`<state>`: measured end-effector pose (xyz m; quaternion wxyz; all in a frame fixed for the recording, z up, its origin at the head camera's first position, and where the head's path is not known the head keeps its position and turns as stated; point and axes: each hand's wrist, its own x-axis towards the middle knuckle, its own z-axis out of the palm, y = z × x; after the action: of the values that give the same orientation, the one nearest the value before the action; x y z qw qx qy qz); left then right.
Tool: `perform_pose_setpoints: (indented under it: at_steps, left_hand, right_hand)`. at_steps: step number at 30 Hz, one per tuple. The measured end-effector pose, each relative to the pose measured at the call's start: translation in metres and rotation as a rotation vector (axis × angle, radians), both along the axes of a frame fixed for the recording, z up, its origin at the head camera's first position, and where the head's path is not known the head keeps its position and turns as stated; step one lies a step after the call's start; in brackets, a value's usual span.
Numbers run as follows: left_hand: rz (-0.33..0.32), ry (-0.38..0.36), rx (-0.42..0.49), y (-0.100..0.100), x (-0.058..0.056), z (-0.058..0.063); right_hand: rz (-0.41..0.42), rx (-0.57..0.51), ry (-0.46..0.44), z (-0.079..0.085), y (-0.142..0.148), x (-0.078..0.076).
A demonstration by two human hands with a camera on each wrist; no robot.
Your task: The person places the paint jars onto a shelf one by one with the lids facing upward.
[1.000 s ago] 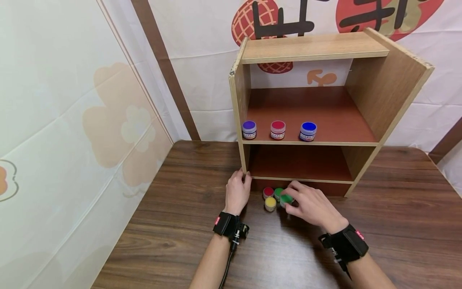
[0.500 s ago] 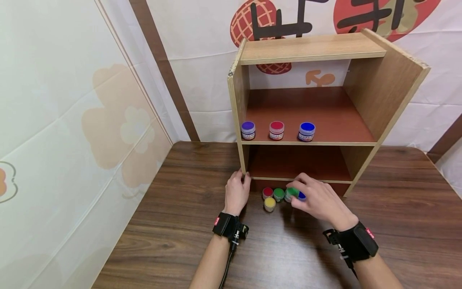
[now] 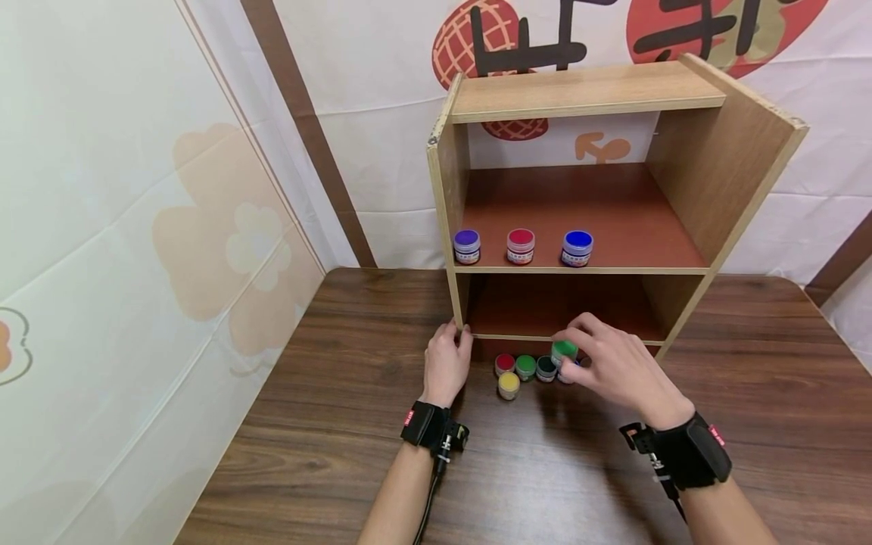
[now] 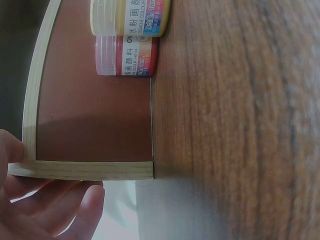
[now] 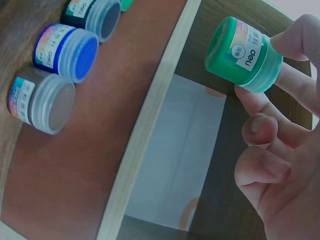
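My right hand pinches a green paint jar between thumb and fingers, up near the shelf's bottom board. The right wrist view shows that jar tilted, its label facing out. My left hand grips the lower front corner of the wooden shelf's left side panel, thumb on one face and fingers on the other. Below the bottom board, on the table, stand a red jar, a green jar, a dark jar and, in front, a yellow jar.
A blue jar and a brownish jar sit beside the dark one, mostly hidden by my right hand in the head view. On the middle board stand purple, red and blue jars. A printed cloth hangs behind.
My right hand has lifted the green jar and carried it right and up from the row, uncovering the dark jar. The left hand stays on the side panel.
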<state>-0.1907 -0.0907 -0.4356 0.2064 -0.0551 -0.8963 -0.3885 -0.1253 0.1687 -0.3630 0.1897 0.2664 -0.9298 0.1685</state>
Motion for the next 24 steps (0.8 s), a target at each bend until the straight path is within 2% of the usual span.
perform_pose_setpoints:
  at_steps: [8,15,24]
  left_hand:
    - [-0.001,-0.009,0.002,0.0,0.001,0.002]
    - [-0.002,0.012,-0.001,0.0,0.001,0.002]
    - [-0.003,0.009,0.001,0.0,0.0,0.0]
  right_hand:
    - [-0.023,-0.002,0.038,0.01,0.01,0.002]
    - [-0.024,-0.017,0.114,0.019,0.017,0.003]
    - [-0.06,-0.023,0.121,0.031,0.024,0.005]
